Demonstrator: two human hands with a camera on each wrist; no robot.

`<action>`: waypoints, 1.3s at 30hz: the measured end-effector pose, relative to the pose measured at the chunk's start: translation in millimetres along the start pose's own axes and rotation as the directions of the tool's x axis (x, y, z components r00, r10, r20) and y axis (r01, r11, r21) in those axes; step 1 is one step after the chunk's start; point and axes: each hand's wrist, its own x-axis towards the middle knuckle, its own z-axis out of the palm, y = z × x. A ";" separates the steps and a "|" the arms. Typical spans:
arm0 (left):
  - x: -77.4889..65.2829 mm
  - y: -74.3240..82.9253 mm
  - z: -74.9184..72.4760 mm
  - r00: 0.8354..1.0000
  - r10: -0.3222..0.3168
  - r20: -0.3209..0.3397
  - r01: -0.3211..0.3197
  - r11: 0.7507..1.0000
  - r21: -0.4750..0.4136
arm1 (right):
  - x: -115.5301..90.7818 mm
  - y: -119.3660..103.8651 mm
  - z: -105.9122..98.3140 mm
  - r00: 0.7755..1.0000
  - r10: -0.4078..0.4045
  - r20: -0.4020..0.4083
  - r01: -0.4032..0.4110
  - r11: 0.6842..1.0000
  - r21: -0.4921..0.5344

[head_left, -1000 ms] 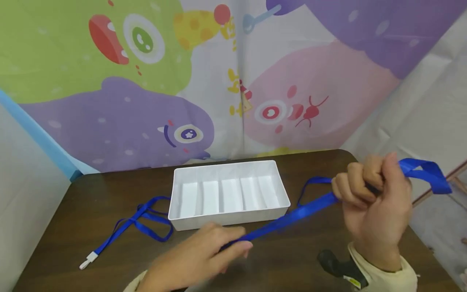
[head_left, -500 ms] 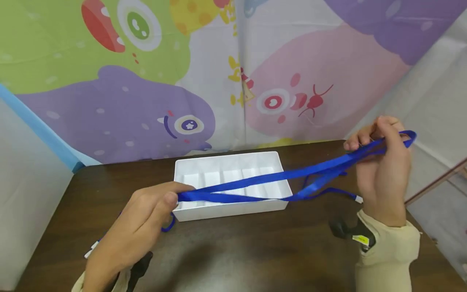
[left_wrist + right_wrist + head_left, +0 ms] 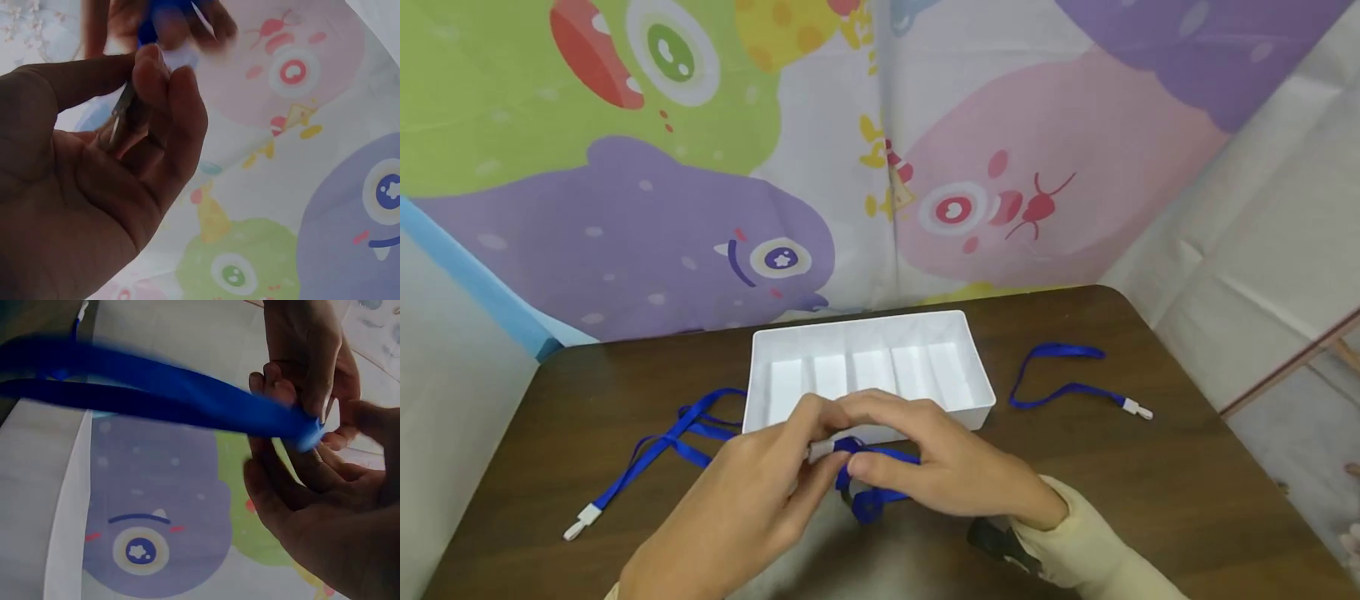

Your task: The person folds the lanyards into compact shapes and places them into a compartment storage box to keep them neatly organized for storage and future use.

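Note:
Both hands meet in front of the white tray [image 3: 973, 418], around a blue lanyard [image 3: 868, 505]. My left hand [image 3: 730, 492] pinches the lanyard's pale clip end [image 3: 822, 451] between thumb and fingers; the clip also shows in the left wrist view as a clip [image 3: 119, 119] against the curled fingers. My right hand [image 3: 951, 462] holds the blue strap close beside the clip, its thumb on the strap. In the right wrist view the doubled strap [image 3: 187, 394] trails away, blurred. Fingers hide part of the lanyard.
The tray has several compartments and stands at the back of the dark table [image 3: 1150, 492]. A blue lanyard [image 3: 658, 450] with a white clip lies left of it, a second blue lanyard [image 3: 1067, 388] right of it. A cartoon-printed sheet [image 3: 715, 217] hangs behind.
The hands were wide apart with the lanyard stretched between them. They have come together before the tray, and the strap is now gathered near the clip.

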 end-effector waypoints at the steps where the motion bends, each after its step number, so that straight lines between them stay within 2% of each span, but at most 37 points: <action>1: 0.1 0.0 -0.2 1.000 0.003 -0.017 -0.002 1.000 0.028 | 0.8 1.9 4.8 1.000 0.016 0.025 -0.016 1.000 -0.005; 4: 0.6 -2.7 -1.6 0.999 -0.013 -0.033 0.016 0.996 0.092 | 1.5 6.5 8.6 0.997 0.083 -0.007 -0.083 0.996 0.025; 7: 0.2 -6.8 -2.5 1.000 -0.019 -0.011 0.019 0.996 0.091 | 1.1 9.4 6.9 0.994 0.109 -0.022 -0.109 0.994 0.013; 10: -0.4 -9.1 -2.7 1.000 -0.019 0.005 0.018 0.997 0.074 | 0.3 9.0 5.3 0.996 0.090 0.004 -0.090 0.994 -0.055; 16: -1.8 -11.0 -6.6 1.000 0.025 -0.014 -0.025 1.000 0.015 | -0.2 7.1 5.3 0.997 0.049 0.064 -0.038 0.986 -0.161; 19: -1.9 -11.1 -9.1 0.999 0.035 -0.016 -0.035 0.999 0.006 | -2.0 6.9 3.6 0.994 0.065 0.085 -0.050 0.986 -0.162; 25: -3.1 -11.0 -14.9 1.000 0.024 0.012 -0.024 1.000 0.006 | -4.2 2.1 0.7 0.982 0.143 0.123 -0.125 0.982 -0.140; 31: -4.0 -12.5 -20.8 0.999 -0.031 0.013 0.031 0.999 0.022 | -2.7 2.8 -1.8 0.986 0.093 0.140 -0.085 0.994 -0.062; 36: -3.4 -14.1 -21.7 1.000 -0.019 0.005 0.019 1.000 0.013 | -4.1 5.4 -3.9 0.986 0.070 0.154 -0.062 0.997 -0.055; 39: -2.9 -15.4 -21.4 1.000 -0.009 0.001 0.009 1.000 -0.006 | -5.7 5.5 -4.2 0.986 0.096 0.138 -0.089 0.995 -0.055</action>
